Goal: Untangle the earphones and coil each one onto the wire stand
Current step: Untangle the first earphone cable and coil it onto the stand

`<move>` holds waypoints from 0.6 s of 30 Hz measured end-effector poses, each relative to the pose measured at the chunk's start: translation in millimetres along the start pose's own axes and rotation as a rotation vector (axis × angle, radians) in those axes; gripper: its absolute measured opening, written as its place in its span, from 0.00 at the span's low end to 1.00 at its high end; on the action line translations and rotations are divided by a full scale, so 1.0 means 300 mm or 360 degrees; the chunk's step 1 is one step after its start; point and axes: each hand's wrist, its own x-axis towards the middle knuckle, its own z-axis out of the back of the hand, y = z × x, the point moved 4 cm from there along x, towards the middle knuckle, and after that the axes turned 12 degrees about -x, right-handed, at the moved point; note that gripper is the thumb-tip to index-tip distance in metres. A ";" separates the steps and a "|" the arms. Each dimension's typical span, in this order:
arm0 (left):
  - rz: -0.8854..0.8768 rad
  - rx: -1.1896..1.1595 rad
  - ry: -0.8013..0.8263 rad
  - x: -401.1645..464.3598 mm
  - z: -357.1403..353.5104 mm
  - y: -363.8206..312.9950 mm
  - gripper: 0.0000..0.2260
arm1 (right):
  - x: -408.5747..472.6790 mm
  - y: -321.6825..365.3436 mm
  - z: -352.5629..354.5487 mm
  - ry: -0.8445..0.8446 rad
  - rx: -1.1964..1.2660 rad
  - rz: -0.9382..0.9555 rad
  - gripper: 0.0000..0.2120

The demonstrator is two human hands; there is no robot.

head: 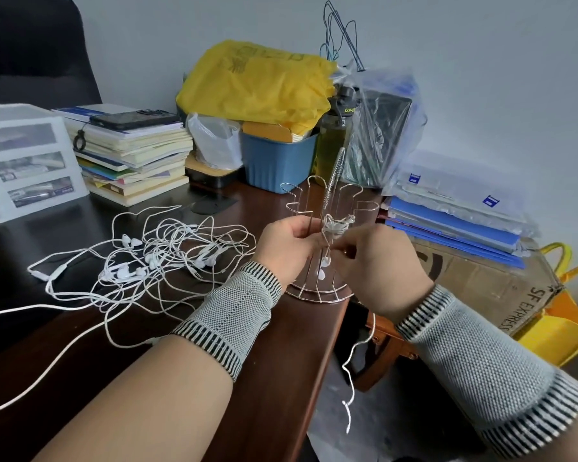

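The stand (317,235) sits upright at the near right corner of the surface (274,345), its round base just at the edge, its arms rising straight up around a twisted centre post. Both hands work against it at mid height. The left hand (289,246) comes in from the left and grips upright wires of the stand with curled fingers, steadying it. The right hand (377,258) comes in from the right and pinches the cord (332,228) of one earphone, a small white bundle wound round one arm near the centre. That bundle lies between the two hands, touching both or nearly so; the exact arm it sits on is hard to tell. Two white buds (324,266) hang from the bundle inside the stand, above the base. The cord's free tail (351,365) drops from under the right hand, past the edge of the surface and down toward the floor, so the slack lies near and right, on the right hand's side. The coil's axis runs up and down along the arm, so I judge that each further turn must go round it level, fed by the right hand while the left holds the stand firm. The tangle (154,258) of remaining earphones lies well to the left on the surface, nearer the left hand, its cords spreading toward the near left edge.
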 end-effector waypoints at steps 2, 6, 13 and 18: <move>0.0000 0.0057 0.0015 -0.003 0.001 -0.004 0.05 | -0.009 -0.028 -0.021 -0.0060 0.0053 -0.0018 0.06; 0.0028 0.0101 0.0037 0.000 0.003 0.001 0.10 | -0.007 -0.033 -0.042 -0.0077 0.0105 0.0018 0.05; 0.0052 0.0154 0.0011 -0.003 0.015 -0.009 0.10 | -0.001 -0.098 -0.068 -0.0127 0.0144 -0.0126 0.05; 0.0068 0.0170 0.0017 -0.005 0.014 -0.008 0.09 | 0.029 -0.149 -0.069 -0.0050 0.0157 -0.0272 0.07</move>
